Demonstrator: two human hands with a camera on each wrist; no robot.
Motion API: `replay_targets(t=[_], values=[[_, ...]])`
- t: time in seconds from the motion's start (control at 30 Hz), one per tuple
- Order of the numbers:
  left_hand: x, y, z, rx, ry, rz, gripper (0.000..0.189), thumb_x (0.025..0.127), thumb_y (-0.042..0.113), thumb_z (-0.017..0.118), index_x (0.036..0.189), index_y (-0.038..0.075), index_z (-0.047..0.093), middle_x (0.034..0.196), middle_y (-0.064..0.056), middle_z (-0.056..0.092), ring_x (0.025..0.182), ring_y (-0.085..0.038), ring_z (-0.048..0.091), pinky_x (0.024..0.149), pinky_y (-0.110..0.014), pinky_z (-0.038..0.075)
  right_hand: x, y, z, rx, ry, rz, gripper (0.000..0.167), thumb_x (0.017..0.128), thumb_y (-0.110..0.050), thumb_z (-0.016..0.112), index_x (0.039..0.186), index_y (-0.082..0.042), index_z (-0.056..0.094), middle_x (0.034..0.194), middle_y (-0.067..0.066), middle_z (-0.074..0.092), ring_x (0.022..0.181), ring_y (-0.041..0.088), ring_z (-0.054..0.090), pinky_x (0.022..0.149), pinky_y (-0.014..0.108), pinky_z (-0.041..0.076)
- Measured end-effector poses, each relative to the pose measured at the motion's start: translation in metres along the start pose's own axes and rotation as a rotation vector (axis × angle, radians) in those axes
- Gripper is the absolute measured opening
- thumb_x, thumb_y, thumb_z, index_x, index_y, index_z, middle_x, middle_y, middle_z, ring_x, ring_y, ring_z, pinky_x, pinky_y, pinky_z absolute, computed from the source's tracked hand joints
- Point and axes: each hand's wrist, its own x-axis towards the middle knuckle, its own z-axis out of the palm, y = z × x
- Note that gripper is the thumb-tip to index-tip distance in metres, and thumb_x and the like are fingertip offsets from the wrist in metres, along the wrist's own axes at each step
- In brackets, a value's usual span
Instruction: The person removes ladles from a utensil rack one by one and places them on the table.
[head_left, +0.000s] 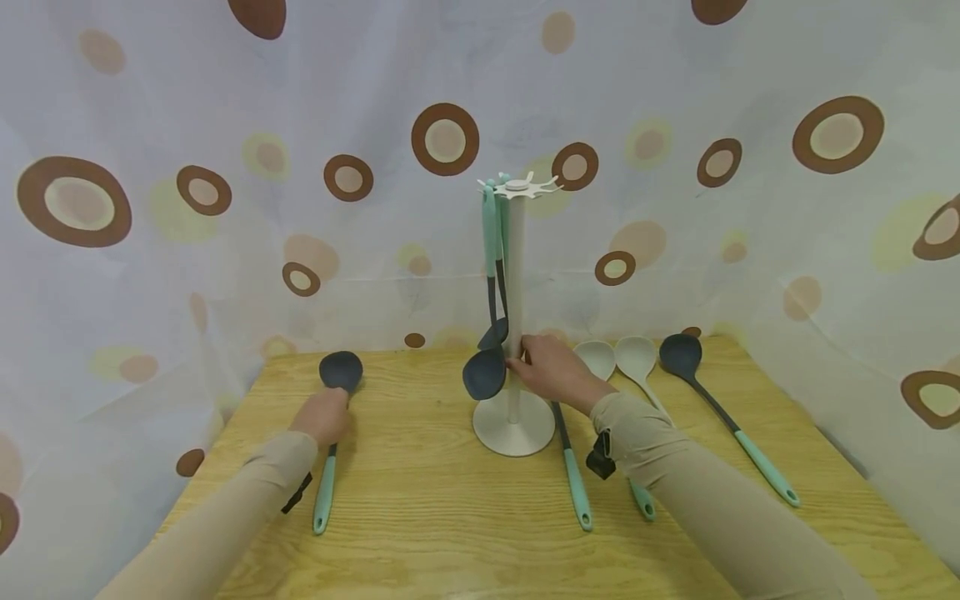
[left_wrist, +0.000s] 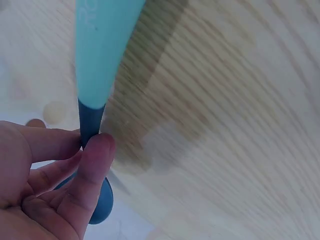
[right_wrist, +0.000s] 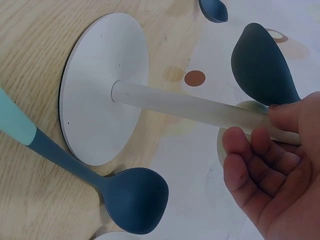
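Note:
My left hand (head_left: 325, 415) pinches the dark shaft of a mint-handled ladle (head_left: 341, 371) between thumb and fingers; the ladle is at the table's left side. In the middle stands a white utensil stand (head_left: 516, 425) with a round base and hooked top. Two dark ladles with mint handles (head_left: 490, 229) hang from its left side. My right hand (head_left: 558, 371) is around the stand's pole (right_wrist: 185, 105), its thumb against the pole beside the nearer hanging ladle's bowl (right_wrist: 262, 65). Some of that contact is hidden by the hand.
Right of the base lies another dark ladle (right_wrist: 137, 200), its bowl hidden from the head view by my hand. Beyond it are two white-headed utensils (head_left: 636, 357) and a dark ladle (head_left: 720, 408) on the wooden table (head_left: 427, 517). A dotted curtain (head_left: 390, 75) hangs behind.

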Motion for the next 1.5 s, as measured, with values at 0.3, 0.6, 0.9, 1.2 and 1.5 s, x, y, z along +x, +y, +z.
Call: replay_targets(t=[0.3,0.6,0.9,1.2,1.5], values=[[-0.002,-0.013,-0.006,0.089,-0.007,0.006,0.013,0.092,-0.003,0.054,0.089,-0.002,0.067,0.083,-0.015,0.069,0.073,-0.027,0.065,0.067,-0.042,0.053,0.0,0.002,0.002,-0.001,0.004,-0.01,0.026,0.101,-0.031,0.061,0.1,-0.006,0.067,0.073,0.003,0.062,0.057,0.015,0.053,0.05,0.028,0.041],[-0.005,-0.014,-0.008,0.111,0.0,0.013,0.015,0.094,-0.002,0.055,0.088,-0.002,0.069,0.087,-0.018,0.07,0.076,-0.03,0.066,0.069,-0.045,0.054,0.0,0.0,0.0,-0.025,0.006,0.004,0.027,0.102,-0.034,0.06,0.1,-0.007,0.066,0.075,0.003,0.062,0.06,0.016,0.055,0.053,0.029,0.043],[-0.009,-0.012,-0.014,0.101,-0.015,0.006,0.015,0.095,0.0,0.059,0.1,-0.004,0.073,0.096,-0.021,0.072,0.084,-0.034,0.069,0.074,-0.047,0.057,0.0,-0.003,-0.001,-0.028,0.015,-0.015,0.027,0.102,-0.032,0.059,0.1,-0.006,0.066,0.074,0.003,0.061,0.06,0.016,0.055,0.053,0.028,0.043],[-0.014,0.004,-0.022,0.14,-0.01,-0.049,0.019,0.092,0.002,0.052,0.098,-0.005,0.069,0.089,-0.021,0.069,0.075,-0.033,0.067,0.063,-0.047,0.055,-0.001,-0.001,0.001,-0.006,0.037,-0.006,0.025,0.1,-0.028,0.059,0.093,-0.005,0.066,0.072,0.004,0.063,0.058,0.015,0.056,0.053,0.027,0.044],[-0.01,0.037,-0.028,0.106,0.053,-0.046,0.015,0.089,0.014,0.061,0.08,0.002,0.064,0.071,-0.012,0.064,0.056,-0.023,0.057,0.05,-0.039,0.048,-0.001,-0.003,0.0,0.015,0.044,-0.005,0.029,0.099,-0.034,0.063,0.085,-0.008,0.065,0.069,0.002,0.062,0.057,0.015,0.056,0.053,0.027,0.045]])
